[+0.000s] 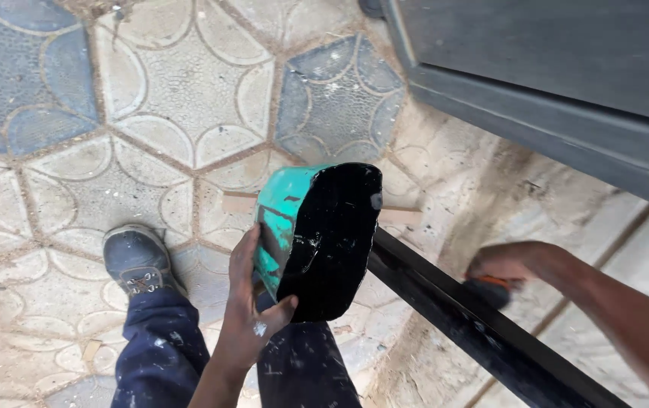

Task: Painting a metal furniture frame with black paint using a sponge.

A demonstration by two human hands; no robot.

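Patterned hexagonal paving [150,98] below. Left hand [252,302] clamped on squashed turquoise container of black paint [317,238], kept level beside black metal bar [460,321]; right hand [502,264] beyond bar, closed around orange-handled tool [494,285].

head camera, steeply downward, close

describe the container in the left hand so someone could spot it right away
Start at the patterned hexagon tile floor, then find the black bar slanting across the lower right. Just above its upper end, the left hand grips a cut-open teal container, its inside coated glossy black, the only teal thing here.
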